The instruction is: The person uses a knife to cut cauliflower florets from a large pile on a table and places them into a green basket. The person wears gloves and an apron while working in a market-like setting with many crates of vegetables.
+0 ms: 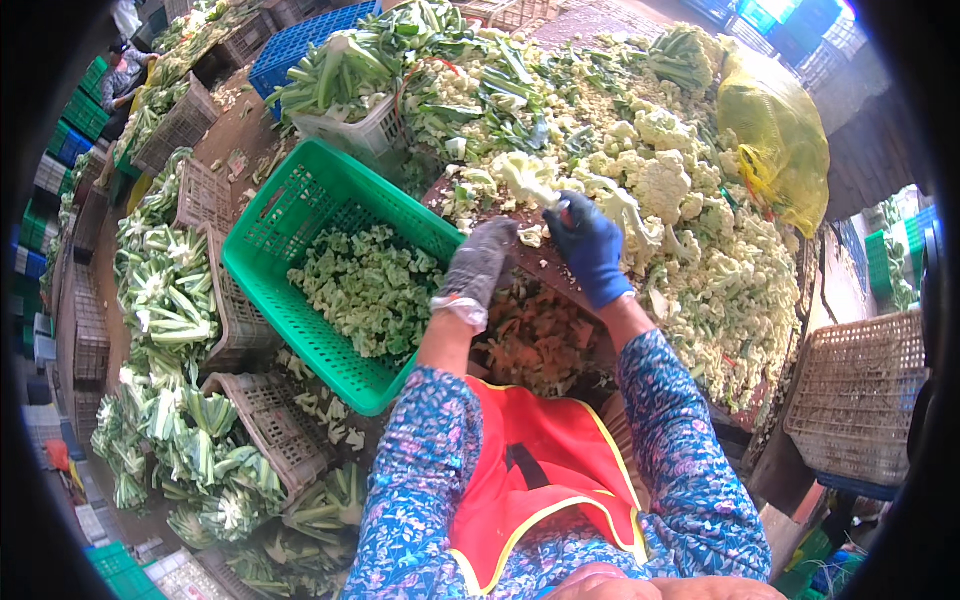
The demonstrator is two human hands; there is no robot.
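My left hand (480, 259), in a grey glove with a pale cuff, is at the right edge of a green plastic crate (300, 319). Its fingers point towards the work table's edge; whether they hold anything is hidden. Small green-tinged cauliflower florets (367, 289) lie in the crate. My right hand (591, 244), gloved in blue, is closed over the table's reddish-brown edge (551, 274) around a small red-handled tool (565, 216), mostly covered by the fingers. Just beyond both hands lies a trimmed cauliflower piece (525, 178) with a thick stem. Larger cauliflower heads (660, 184) are heaped to the right.
Loose florets (735, 300) spread over the table's right side. A yellow mesh sack (776, 142) stands at the back right. Leafy stalks fill a white crate (364, 135) and surround brown crates (262, 427) at left. Another person (124, 82) is at far left.
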